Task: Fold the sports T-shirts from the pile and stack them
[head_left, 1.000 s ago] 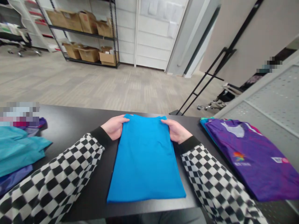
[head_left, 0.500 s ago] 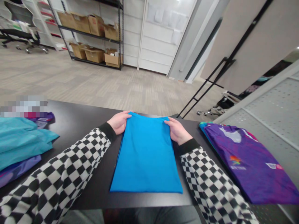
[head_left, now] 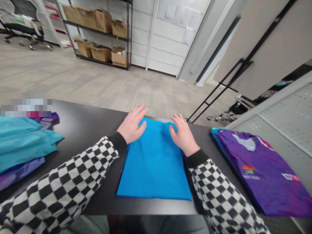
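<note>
A blue folded garment (head_left: 154, 162) lies flat on the dark table in front of me, its narrower end away from me. My left hand (head_left: 133, 125) is over its far left corner, fingers stretched out and thumb apart. Above the far right corner is my right hand (head_left: 182, 135), fingers extended and thumb spread, holding nothing. Whether the palms touch the cloth I cannot tell.
To the right, a purple printed shirt (head_left: 263, 172) tops a folded stack. At left lies a loose pile with a teal garment (head_left: 24, 139). The dark table (head_left: 97, 122) ends at a far edge. Beyond it stand shelving with cardboard boxes (head_left: 101, 52) and a black-framed stand (head_left: 224, 83).
Both hands have let go of the garment's far corners and opened, now over its far end. The cloth's near edge looks slightly wider. The view has shifted a little.
</note>
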`<state>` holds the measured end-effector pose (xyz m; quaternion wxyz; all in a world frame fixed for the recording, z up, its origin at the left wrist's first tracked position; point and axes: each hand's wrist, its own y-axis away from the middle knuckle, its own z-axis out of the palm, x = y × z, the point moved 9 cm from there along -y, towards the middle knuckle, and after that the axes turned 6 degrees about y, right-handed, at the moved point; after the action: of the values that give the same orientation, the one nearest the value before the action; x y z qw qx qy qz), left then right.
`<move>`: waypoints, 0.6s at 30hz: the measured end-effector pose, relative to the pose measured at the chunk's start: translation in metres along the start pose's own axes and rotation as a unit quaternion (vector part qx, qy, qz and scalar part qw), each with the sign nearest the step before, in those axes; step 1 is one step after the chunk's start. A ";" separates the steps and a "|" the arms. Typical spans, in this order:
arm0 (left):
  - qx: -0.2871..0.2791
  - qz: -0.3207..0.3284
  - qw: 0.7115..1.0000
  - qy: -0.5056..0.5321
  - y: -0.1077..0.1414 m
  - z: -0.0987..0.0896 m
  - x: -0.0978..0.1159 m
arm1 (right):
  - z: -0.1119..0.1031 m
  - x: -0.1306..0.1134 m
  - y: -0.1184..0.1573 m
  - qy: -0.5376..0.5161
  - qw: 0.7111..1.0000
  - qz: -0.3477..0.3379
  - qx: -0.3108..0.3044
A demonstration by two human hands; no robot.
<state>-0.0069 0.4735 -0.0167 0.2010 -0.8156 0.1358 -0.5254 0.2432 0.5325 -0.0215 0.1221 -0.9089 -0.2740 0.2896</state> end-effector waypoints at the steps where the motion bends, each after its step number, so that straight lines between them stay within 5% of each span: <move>1: -0.050 0.022 0.997 -0.055 0.006 0.014 0.007 | 0.007 -0.016 0.005 0.035 0.998 -0.032 -0.032; 4: -0.152 -0.011 0.978 -0.146 0.022 0.051 0.001 | 0.039 -0.041 0.019 0.093 0.983 -0.052 -0.149; 7: -0.186 -0.063 0.967 -0.164 0.026 0.067 -0.018 | 0.061 -0.037 0.026 0.125 0.966 -0.016 -0.225; 13: -0.175 -0.045 0.963 -0.201 0.020 0.059 -0.018 | 0.057 -0.025 0.024 0.151 0.961 -0.006 -0.230; 18: -0.223 -0.085 0.914 -0.328 0.022 0.056 -0.027 | 0.055 -0.011 0.024 0.207 0.949 0.029 -0.238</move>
<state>0.0325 0.4763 -0.0691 0.0013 -0.9741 0.1061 -0.1999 0.2129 0.5104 -0.0698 -0.0522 -0.9589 -0.2776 0.0253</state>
